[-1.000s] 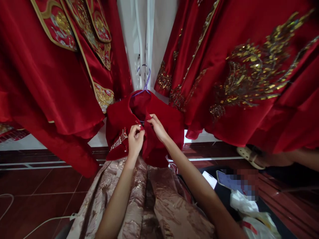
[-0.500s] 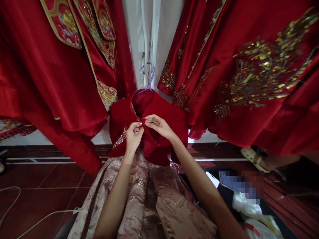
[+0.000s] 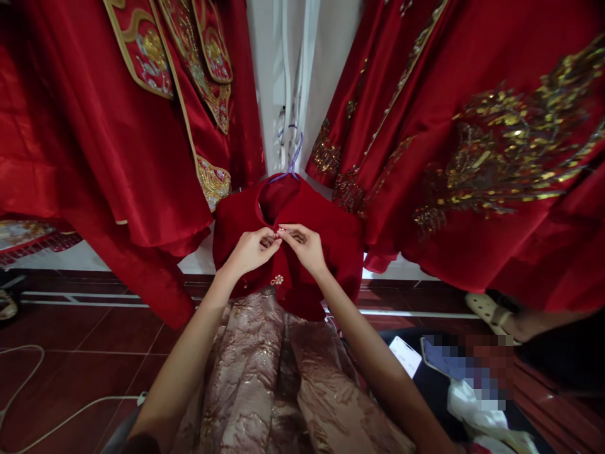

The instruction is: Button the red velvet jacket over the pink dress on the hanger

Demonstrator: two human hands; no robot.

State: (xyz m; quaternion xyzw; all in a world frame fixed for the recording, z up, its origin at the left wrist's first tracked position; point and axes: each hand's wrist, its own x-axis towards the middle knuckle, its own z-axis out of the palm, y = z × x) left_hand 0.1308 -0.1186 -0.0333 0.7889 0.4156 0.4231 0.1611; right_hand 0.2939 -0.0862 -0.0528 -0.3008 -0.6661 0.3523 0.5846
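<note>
A short red jacket (image 3: pixel 338 233) hangs in front of me on a purple hanger (image 3: pixel 295 156). At its front neckline, just below the collar opening, both hands meet with their fingertips together. My left hand (image 3: pixel 253 252) is closed, pinching the left front edge of the jacket. From the other side my right hand (image 3: pixel 306 249) is closed on the right edge. Small shiny beads show between the fingertips, but the fastening itself is mostly covered. Lower on the front sits a beaded flower ornament (image 3: pixel 278 280).
Red embroidered garments (image 3: pixel 155 170) hang on the left, and a red skirt with gold sequins (image 3: pixel 515 145) on the right. Pinkish brocade fabric (image 3: pixel 250 372) lies over my lap. Two phones, one white (image 3: pixel 405 356), and a plastic bag (image 3: pixel 472 403) rest at right. A person's clog (image 3: pixel 486 309) shows beyond.
The left hand has turned flatter, its forearm swinging outward to the left. A beaded string seen at the jacket's left is now out of sight, and the flower ornament shows. The view has shifted slightly.
</note>
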